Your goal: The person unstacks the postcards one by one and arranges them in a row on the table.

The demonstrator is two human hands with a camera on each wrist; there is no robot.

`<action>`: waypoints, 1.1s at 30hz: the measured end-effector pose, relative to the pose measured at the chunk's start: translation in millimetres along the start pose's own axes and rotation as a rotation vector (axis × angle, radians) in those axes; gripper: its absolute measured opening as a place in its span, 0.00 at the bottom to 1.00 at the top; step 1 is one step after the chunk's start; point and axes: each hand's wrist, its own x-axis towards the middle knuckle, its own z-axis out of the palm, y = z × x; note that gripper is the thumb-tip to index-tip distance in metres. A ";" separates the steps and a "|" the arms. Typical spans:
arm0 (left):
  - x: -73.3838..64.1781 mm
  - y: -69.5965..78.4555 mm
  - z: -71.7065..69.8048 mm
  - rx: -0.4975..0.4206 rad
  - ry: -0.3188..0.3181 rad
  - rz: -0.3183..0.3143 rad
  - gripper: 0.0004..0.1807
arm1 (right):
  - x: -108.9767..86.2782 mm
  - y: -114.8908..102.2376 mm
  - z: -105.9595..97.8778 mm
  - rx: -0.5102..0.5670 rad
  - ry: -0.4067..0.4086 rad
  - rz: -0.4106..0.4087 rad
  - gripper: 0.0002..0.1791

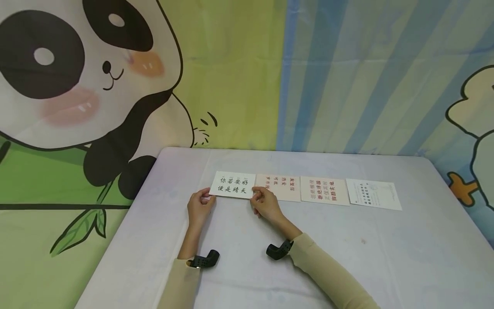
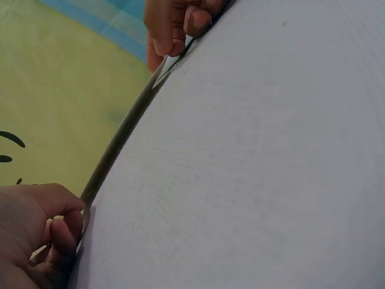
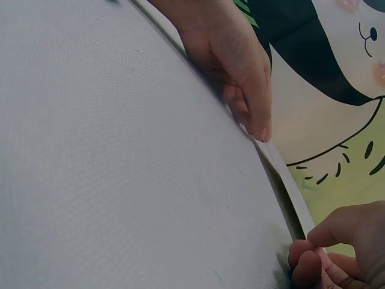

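Observation:
A white card (image 1: 233,185) with two lines of black Chinese characters lies across the left end of a row of cards. My left hand (image 1: 200,207) pinches its left end between thumb and fingers. At its near right corner, my right hand (image 1: 266,206) pinches it the same way. In the right wrist view, a dark gap shows under the near edge of the card (image 3: 287,180), between my left hand (image 3: 231,57) and my right hand (image 3: 337,247). A pinkish card with red characters (image 1: 283,187) adjoins it, partly covered by my right fingers.
Farther right in the row lie another pinkish card (image 1: 325,190) with red characters and a white card (image 1: 374,194) with small dark print. All are on a pale cloth-covered table (image 1: 239,262). Behind its far edge hangs a printed panda backdrop (image 1: 231,77).

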 end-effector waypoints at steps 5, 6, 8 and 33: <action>0.9 -1.1 2.2 -0.012 -0.014 -0.017 0.21 | -1.8 -0.6 -1.4 0.003 -0.008 -0.014 0.21; 1.2 -1.4 2.5 -0.013 -0.015 -0.018 0.21 | -2.0 -0.6 -1.6 0.004 -0.011 -0.019 0.20; 2.3 -2.6 2.8 -0.010 -0.017 -0.018 0.21 | -2.5 -1.0 -2.1 -0.003 -0.020 -0.033 0.17; 8.7 -4.0 -1.2 -0.025 -0.013 -0.042 0.18 | -6.3 -3.6 -4.0 -0.059 -0.076 -0.096 0.06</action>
